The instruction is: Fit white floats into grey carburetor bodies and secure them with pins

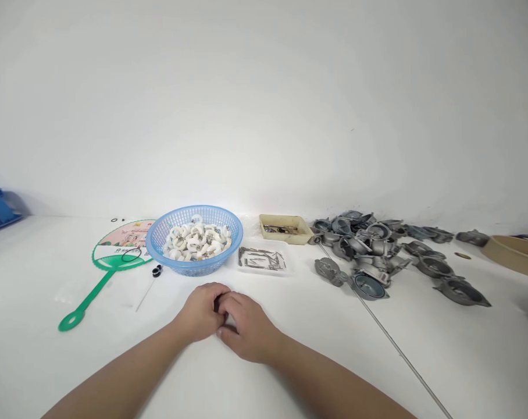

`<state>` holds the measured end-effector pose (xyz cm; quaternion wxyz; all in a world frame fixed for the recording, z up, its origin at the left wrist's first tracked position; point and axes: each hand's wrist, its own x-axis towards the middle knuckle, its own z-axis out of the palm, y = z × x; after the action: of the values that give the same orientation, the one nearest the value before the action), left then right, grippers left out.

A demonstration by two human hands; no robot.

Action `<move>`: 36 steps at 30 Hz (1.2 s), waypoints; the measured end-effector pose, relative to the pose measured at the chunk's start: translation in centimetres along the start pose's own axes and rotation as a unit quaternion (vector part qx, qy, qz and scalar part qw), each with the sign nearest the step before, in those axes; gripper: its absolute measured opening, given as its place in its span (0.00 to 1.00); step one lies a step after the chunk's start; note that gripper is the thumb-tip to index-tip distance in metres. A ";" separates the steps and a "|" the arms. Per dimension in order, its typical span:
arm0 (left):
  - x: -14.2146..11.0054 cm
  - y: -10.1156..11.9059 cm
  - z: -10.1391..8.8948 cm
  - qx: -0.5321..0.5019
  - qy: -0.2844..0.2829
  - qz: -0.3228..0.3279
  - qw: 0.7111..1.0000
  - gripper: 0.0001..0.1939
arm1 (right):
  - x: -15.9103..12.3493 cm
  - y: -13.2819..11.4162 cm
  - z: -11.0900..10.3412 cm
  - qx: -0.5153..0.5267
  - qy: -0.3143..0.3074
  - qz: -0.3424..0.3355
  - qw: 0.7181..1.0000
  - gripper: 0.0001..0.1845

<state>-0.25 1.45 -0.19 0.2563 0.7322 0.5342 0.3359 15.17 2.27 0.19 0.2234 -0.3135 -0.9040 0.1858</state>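
My left hand (200, 311) and my right hand (248, 327) meet in front of me on the white table (368, 372), fingers curled together. Something small and dark may sit between them, but the fingers hide it. Nearest to them is a blue plastic basket (194, 240) full of white rings with metal parts. A clear tray of thin metal pins (263, 259) lies just beyond my right hand. Small black rings (156, 270) and a thin needle (145, 295) lie to the left.
A green hand fan (116, 256) lies at the left, and a beige tray of small parts (285, 228) stands at the back. Several cast metal housings (360, 250) lie heaped at the right, beside a long thin rod (390, 337) and a round tan tray (514, 255).
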 end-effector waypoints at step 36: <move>0.7 0.3 -0.8 0.068 0.005 0.018 0.997 0.06 | 0.9 0.5 -0.6 -0.026 -0.008 0.015 1.000 0.10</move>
<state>-0.56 2.07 0.67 0.1967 0.7560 0.5437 0.3070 15.08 3.31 0.71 0.2053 -0.3316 -0.9054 0.1678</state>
